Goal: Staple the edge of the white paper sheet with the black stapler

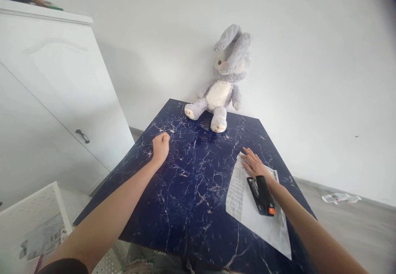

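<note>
My left hand [161,147] rests on the left part of the dark blue marbled table [198,191], its fingers curled into a fist. Whether anything is inside it is hidden. Just beyond the knuckles lies a tiny pale piece [172,131]. On the right, my right hand [254,165] is laid flat with fingers spread, over the upper part of a white sheet [272,233] with a grey brick-like pattern on its left side. A black stapler [261,195] with an orange end lies on that sheet, close to my right wrist and forearm.
A grey plush rabbit [219,94] sits at the table's far edge against the white wall [309,80]. To the left stands a white cabinet [62,80]. A white-framed rack [58,204] is at lower left. Clear plastic packaging [340,198] lies on the floor at right.
</note>
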A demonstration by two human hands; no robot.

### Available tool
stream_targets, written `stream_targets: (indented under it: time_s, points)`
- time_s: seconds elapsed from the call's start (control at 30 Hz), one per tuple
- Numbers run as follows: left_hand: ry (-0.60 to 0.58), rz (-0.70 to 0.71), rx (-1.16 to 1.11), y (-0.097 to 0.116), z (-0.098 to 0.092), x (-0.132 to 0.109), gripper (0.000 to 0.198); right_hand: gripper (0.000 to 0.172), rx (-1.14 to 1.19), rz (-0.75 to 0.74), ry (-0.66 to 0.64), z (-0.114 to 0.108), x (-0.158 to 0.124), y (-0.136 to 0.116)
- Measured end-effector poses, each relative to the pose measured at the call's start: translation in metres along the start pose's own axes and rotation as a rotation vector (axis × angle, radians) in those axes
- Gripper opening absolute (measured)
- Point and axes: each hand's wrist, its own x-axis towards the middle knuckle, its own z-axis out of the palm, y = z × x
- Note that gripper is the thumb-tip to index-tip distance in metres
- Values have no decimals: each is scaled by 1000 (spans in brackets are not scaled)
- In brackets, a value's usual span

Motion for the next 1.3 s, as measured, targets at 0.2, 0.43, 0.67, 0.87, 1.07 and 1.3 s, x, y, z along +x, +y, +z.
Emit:
stream_targets:
  time_s: [0.2,0.43,0.67,0.87,1.07,1.3]
  points:
    - [-82,-282,-411,-10,-7,18,18,31,58,-60,-16,13,18,-32]
    - [-236,-387,-1002,-18,-30,33,21,28,134,-210,-58,69,109,-174]
    - [-282,-382,-1059,-16,-47,36,27,44,203,-352,-144,115,180,-317]
    - [-249,-351,-1120,-20,-55,40,29,33,281,-267,12,98,182,-345]
    - [-180,-451,-1341,-19,-55,38,29,32,686,13,142,50,99,-320]
    - [-220,-487,-1439,-17,-51,37,30,53,588,-149,-40,52,35,-346]
